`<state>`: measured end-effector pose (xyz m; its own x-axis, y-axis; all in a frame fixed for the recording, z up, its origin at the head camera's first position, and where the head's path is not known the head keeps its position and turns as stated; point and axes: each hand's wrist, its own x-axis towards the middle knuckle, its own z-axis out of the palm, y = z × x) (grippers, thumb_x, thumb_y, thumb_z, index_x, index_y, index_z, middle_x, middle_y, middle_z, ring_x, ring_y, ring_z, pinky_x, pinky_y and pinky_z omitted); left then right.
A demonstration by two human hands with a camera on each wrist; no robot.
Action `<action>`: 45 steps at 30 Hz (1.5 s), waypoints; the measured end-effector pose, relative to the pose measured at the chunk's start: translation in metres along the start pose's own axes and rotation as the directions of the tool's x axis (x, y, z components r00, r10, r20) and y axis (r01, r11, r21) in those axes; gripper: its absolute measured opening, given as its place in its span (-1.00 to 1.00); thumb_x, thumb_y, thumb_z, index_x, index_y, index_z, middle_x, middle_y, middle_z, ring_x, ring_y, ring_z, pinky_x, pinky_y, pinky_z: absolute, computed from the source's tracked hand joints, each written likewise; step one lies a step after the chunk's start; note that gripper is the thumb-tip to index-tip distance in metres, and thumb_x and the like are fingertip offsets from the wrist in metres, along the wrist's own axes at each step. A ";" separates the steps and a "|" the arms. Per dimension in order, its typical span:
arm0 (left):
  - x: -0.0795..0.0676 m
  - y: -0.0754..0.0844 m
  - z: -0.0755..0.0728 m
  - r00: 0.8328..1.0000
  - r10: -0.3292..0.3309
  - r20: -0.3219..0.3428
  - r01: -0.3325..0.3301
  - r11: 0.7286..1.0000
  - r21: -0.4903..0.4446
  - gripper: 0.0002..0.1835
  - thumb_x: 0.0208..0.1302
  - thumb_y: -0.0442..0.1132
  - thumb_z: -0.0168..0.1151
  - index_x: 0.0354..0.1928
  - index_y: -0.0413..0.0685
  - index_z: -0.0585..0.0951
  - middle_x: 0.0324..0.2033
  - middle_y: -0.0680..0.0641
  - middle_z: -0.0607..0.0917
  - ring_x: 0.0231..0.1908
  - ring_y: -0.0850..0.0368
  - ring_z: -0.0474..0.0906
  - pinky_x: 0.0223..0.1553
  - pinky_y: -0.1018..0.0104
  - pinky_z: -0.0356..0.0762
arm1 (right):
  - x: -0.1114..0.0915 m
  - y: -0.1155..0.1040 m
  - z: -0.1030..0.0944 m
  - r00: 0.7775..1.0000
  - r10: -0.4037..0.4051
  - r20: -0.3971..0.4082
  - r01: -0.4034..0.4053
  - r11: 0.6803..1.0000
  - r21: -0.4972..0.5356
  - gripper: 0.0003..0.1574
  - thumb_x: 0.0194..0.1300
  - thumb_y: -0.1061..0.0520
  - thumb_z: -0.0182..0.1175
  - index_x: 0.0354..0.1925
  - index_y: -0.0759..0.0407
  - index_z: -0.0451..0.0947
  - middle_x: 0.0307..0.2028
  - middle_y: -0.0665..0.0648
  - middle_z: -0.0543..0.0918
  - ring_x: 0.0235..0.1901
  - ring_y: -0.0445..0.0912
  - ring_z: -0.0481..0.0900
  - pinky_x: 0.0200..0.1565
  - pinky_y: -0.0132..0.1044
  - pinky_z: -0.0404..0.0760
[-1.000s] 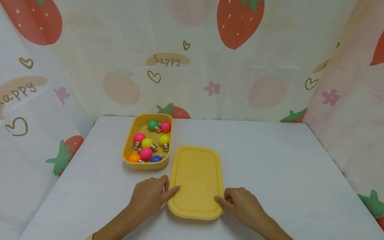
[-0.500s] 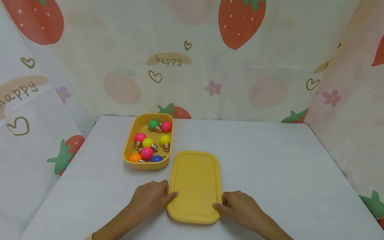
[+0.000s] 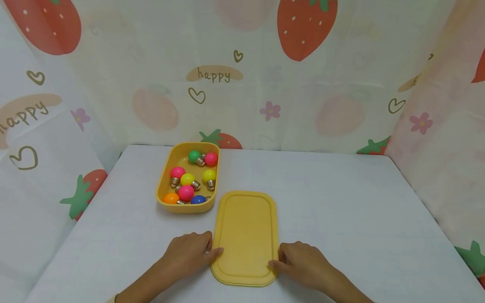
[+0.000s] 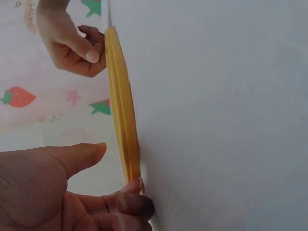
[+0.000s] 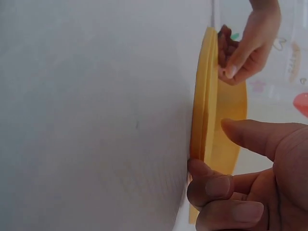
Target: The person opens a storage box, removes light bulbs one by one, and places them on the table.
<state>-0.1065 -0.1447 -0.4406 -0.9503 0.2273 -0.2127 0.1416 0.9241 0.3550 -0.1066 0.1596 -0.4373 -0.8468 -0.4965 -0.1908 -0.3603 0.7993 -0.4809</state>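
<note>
A yellow rounded rectangular lid (image 3: 245, 235) lies on the white table, front centre in the head view. My left hand (image 3: 187, 254) is at its left edge, and my right hand (image 3: 303, 261) is at the right edge. Each thumb hangs over the rim. In the left wrist view, the left thumb stands apart from the lid (image 4: 122, 106) while a fingertip touches its lower edge. Much the same shows in the right wrist view, where fingertips touch the side of the lid (image 5: 204, 106) and the thumb is raised away.
Behind the lid and to its left stands a yellow box (image 3: 161, 185). Several coloured light bulbs (image 3: 186, 192) lie inside it. Strawberry-print cloth (image 3: 265, 75) walls off the table's back and sides.
The lid has come down onto the table and a little toward the front, with both hands moving along with it. The box and its bulbs have stayed put.
</note>
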 end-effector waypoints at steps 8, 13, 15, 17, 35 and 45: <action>-0.003 -0.003 -0.022 0.999 0.010 -0.038 -0.012 1.000 -0.028 -0.67 0.34 0.19 0.27 -0.45 0.21 0.52 -0.68 0.09 0.45 -0.58 0.17 0.37 -0.54 0.29 0.31 | 0.002 -0.001 -0.005 0.999 0.015 -0.043 -0.017 0.998 -0.054 -0.61 0.34 -0.27 0.27 -0.42 -0.06 0.51 -0.62 -0.18 0.42 -0.56 -0.23 0.34 -0.55 -0.32 0.35; -0.003 -0.004 -0.043 0.996 0.015 -0.092 -0.024 0.996 -0.089 -0.74 0.36 0.20 0.25 -0.37 0.27 0.59 -0.63 0.12 0.48 -0.60 0.18 0.38 -0.56 0.33 0.34 | 0.003 -0.002 -0.014 0.996 0.017 -0.086 -0.021 0.999 -0.039 -0.63 0.35 -0.26 0.26 -0.42 -0.07 0.54 -0.72 -0.17 0.31 -0.65 -0.26 0.27 -0.62 -0.37 0.27; -0.003 -0.006 -0.053 0.992 0.022 -0.125 -0.035 0.994 -0.105 -0.75 0.37 0.22 0.24 -0.32 0.29 0.62 -0.61 0.14 0.49 -0.60 0.20 0.38 -0.57 0.35 0.35 | 0.004 -0.003 -0.019 0.994 -0.004 -0.113 0.000 0.999 -0.036 -0.65 0.37 -0.24 0.24 -0.41 -0.08 0.55 -0.73 -0.18 0.30 -0.65 -0.26 0.28 -0.62 -0.38 0.28; -0.003 -0.009 -0.063 0.987 0.037 -0.159 -0.056 0.992 -0.114 -0.74 0.38 0.21 0.23 -0.26 0.25 0.64 -0.58 0.15 0.51 -0.58 0.20 0.40 -0.57 0.35 0.38 | 0.006 -0.005 -0.024 0.989 -0.042 -0.140 0.037 0.999 -0.037 -0.68 0.40 -0.22 0.23 -0.37 -0.07 0.57 -0.71 -0.20 0.35 -0.65 -0.28 0.30 -0.62 -0.39 0.32; 0.015 -0.057 -0.134 0.962 -0.019 -0.272 -0.048 0.971 -0.235 -0.56 0.45 0.15 0.16 0.11 -0.02 0.63 -0.19 -0.09 0.71 -0.19 -0.02 0.57 -0.37 0.28 0.61 | 0.056 -0.051 -0.070 0.890 -0.323 -0.321 0.289 0.946 -0.150 -0.56 0.45 -0.12 0.23 0.14 0.08 0.61 0.03 -0.03 0.71 -0.12 -0.11 0.67 -0.13 -0.21 0.65; 0.039 -0.098 -0.149 0.948 -0.105 -0.300 0.037 0.973 -0.227 -0.35 0.48 0.27 0.01 0.35 -0.04 0.45 0.13 -0.33 0.60 0.06 -0.27 0.56 -0.12 -0.08 0.69 | 0.098 -0.075 -0.078 0.881 -0.377 -0.286 0.335 0.924 -0.185 -0.47 0.47 -0.14 0.19 0.27 0.06 0.53 0.20 0.02 0.64 0.06 -0.08 0.65 0.09 -0.10 0.65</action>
<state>-0.1992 -0.2727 -0.3479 -0.9991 0.0261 0.0339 0.0403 0.8381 0.5440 -0.1926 0.0775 -0.3531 -0.7221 -0.6418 0.2582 -0.6891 0.6343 -0.3504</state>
